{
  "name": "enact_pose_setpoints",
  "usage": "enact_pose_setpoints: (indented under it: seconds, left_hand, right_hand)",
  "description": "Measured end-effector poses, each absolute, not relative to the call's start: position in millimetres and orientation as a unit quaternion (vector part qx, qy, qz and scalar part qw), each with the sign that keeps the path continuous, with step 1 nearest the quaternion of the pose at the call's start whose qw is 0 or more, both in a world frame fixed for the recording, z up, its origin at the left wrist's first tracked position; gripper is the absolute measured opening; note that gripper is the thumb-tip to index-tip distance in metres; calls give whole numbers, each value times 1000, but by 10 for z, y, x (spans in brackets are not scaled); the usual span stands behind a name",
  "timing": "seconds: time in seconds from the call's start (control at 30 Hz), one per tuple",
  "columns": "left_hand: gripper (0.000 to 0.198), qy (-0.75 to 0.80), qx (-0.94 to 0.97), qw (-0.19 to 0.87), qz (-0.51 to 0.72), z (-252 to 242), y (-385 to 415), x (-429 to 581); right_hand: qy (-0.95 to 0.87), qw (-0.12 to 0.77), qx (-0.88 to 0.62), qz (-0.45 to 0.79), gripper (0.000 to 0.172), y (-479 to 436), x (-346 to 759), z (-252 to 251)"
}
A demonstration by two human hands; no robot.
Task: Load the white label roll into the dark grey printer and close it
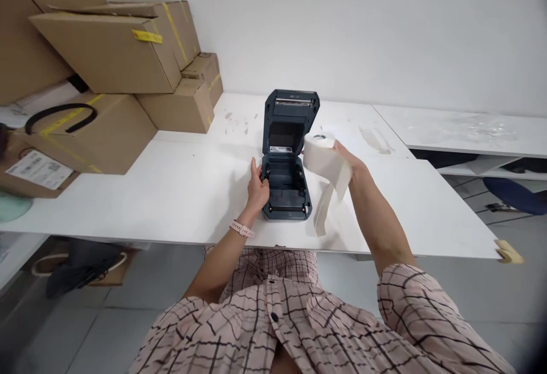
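A dark label printer [287, 196] stands on the white table with its lid [290, 117] raised and its inner bay facing up. My left hand [258, 189] holds the printer's left side, its thumb over the rim and the other fingers along the outside. Just right of the raised lid, my right hand [351, 163] grips a roll of white labels [318, 156] above the table. A loose strip hangs down from the roll toward the tabletop. Some of my right fingers are hidden behind the roll.
Cardboard boxes [115, 49] are piled at the left, one with a black curved strap [60, 113] on top. The white table [192, 191] meets a white wall behind. A second white surface [470, 129] adjoins at the right, with a dark blue seat [515, 194] below.
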State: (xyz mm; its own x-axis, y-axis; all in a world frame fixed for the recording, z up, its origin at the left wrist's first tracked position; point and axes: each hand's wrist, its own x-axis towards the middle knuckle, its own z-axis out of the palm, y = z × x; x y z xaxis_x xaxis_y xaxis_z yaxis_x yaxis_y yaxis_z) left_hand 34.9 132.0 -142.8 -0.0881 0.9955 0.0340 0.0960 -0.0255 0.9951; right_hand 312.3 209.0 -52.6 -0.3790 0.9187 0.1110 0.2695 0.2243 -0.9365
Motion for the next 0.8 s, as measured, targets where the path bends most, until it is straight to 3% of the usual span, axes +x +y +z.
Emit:
enact_pose_setpoints:
  seconds: [0.07,0.23,0.47,0.57,0.7,0.8]
  left_hand:
    - [92,536,501,450,510,-1433,1329,356]
    - [93,538,493,451,513,-1404,1320,371]
    - [93,547,496,447,506,-1358,1307,379]
    - [91,539,493,456,508,-1384,1317,376]
    - [87,518,491,463,525,-1430,1303,369]
    - [84,509,490,454,542,-1459,1290,372]
  right_hand:
    - [-750,298,-399,435,69,2034,2901,-323]
    - [-865,26,-416,280,70,1997,2287,-119]
    - [-865,-108,-454,183,71,2115,1884,-452]
    - [-874,-71,-455,156,73,1995,1949,-526]
    - [-905,97,-391,140,60,1446,2198,-608]
    - [-907,160,-363,143,57,893,2327,-775]
